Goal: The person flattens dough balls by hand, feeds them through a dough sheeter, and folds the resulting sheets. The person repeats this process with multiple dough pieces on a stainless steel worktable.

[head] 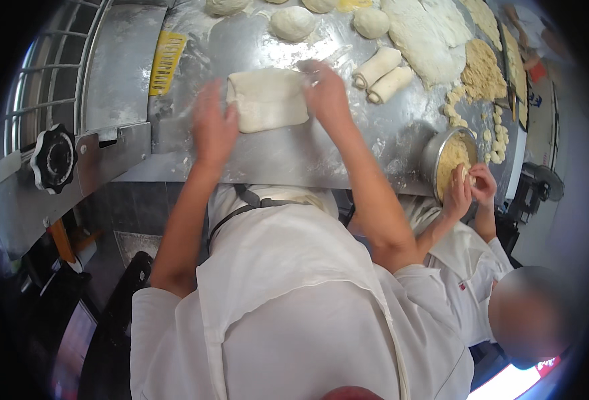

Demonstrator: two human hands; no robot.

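A folded rectangular slab of pale dough (269,102) lies flat on the floured metal worktable (284,160) before me. At its left edge is my left hand (215,122), blurred, with the thumb apart from the fingers and nothing held. My right hand (327,92) is at the slab's upper right corner, its fingers bent and blurred. Whether those fingers grip the dough I cannot tell. To the right of that hand, two rolled dough cylinders (378,67) lie side by side, their spiral ends facing lower left.
Round dough balls (293,23) and a large dough sheet (424,40) lie at the back. A yellow slotted scraper (167,63) is at left, near a machine with a black knob (53,158). At right, a co-worker's hands (467,187) work over a metal bowl of crumbly filling (453,152).
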